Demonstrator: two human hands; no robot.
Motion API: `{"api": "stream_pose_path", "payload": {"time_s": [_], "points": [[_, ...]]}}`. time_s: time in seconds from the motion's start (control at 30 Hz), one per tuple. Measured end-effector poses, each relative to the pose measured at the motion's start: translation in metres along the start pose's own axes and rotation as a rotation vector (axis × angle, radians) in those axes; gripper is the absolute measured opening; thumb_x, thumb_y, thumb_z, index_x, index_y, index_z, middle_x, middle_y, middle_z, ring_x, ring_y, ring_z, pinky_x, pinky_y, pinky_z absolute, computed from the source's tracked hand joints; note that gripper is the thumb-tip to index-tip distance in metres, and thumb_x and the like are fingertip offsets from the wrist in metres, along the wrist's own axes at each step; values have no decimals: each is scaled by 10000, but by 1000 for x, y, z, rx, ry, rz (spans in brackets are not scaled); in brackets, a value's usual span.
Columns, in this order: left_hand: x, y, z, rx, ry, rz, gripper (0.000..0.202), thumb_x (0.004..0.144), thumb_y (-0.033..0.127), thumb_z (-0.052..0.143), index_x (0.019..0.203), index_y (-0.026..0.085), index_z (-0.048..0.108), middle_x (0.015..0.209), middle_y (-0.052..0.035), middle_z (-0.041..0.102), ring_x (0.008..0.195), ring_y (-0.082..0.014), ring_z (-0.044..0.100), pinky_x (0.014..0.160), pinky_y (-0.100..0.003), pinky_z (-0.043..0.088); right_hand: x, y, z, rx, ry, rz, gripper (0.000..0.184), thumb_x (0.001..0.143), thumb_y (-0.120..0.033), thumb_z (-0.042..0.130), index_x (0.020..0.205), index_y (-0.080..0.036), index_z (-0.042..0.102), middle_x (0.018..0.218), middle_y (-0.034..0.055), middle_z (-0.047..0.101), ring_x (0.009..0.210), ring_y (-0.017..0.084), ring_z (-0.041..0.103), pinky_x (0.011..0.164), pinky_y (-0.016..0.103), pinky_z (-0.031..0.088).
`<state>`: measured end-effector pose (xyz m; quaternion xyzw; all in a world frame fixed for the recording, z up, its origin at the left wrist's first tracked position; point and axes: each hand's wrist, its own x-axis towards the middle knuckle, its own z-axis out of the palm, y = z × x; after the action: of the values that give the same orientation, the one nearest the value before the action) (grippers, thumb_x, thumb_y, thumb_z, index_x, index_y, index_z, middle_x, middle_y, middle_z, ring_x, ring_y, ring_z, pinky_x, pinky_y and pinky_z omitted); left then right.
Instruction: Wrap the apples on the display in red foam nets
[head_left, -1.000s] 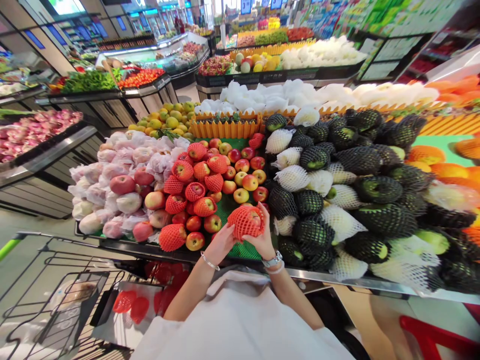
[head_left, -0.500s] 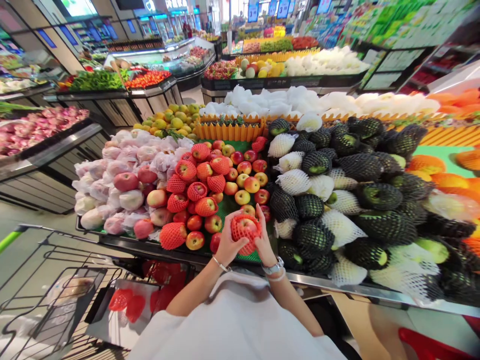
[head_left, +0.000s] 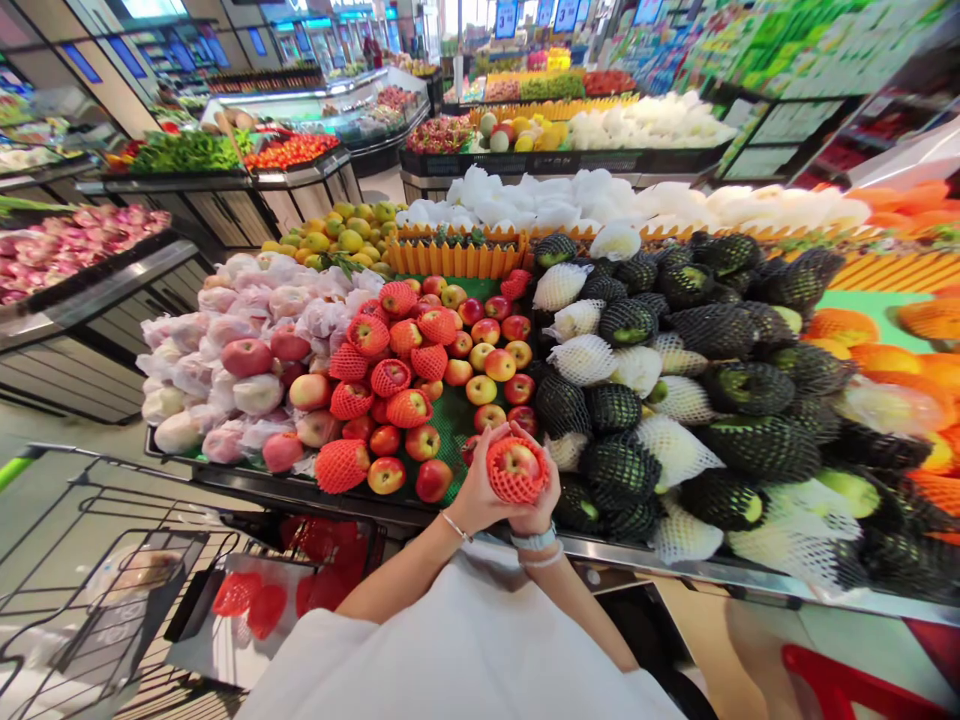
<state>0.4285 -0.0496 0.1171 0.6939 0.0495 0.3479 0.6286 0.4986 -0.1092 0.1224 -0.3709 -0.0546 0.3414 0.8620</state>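
An apple in a red foam net (head_left: 517,468) is cupped between my two hands, above the front edge of the fruit stand. My left hand (head_left: 477,492) wraps its left side, and my right hand (head_left: 543,502) supports it from the right and below. The net covers the sides of the apple, while its stem end shows at the top. Just beyond my hands lie loose red-yellow apples (head_left: 499,366) on a green mat (head_left: 452,432). To their left are several apples in red nets (head_left: 352,400). Some of my fingers are hidden behind the apple.
Wrapped pale fruit (head_left: 225,375) is piled at left. Papayas in black and white nets (head_left: 754,388) fill the right side. A shopping cart (head_left: 105,470) stands at lower left, holding red nets (head_left: 266,610). The stand's metal edge (head_left: 645,560) runs close before me.
Both hands have shifted slightly right with the netted apple. My right hand has turned from beside the apple to underneath it, and the fingers have closed in around it.
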Motion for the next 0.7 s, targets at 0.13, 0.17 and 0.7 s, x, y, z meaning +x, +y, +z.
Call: {"api": "stream_pose_path", "payload": {"time_s": [0.13,0.17,0.7], "points": [[4,-5,-14,95,-118,-47,1237,571,373,885,1499,287,72,1476,-160,302,1373,-317,324,1155,-522,255,-2,1,0,-24,-50,-45,585,938,-506,286,1304,-142,563,1330,107,555,1242,232,526,1112,402,349],[5,-6,-16,136,-136,-73,1235,575,345,884,1500,273,69,1455,-161,334,1356,-311,353,1146,-519,273,-1,2,0,-22,-52,-62,595,941,-525,279,1299,-146,565,1352,110,536,1257,231,513,1115,408,342],[9,-17,6,296,-127,-101,1115,491,414,900,1409,197,305,1357,-170,471,1295,-339,433,1141,-543,275,-4,-7,-8,9,88,-97,570,867,-512,351,1188,-147,648,1304,111,574,1237,246,525,1129,448,305]]}}
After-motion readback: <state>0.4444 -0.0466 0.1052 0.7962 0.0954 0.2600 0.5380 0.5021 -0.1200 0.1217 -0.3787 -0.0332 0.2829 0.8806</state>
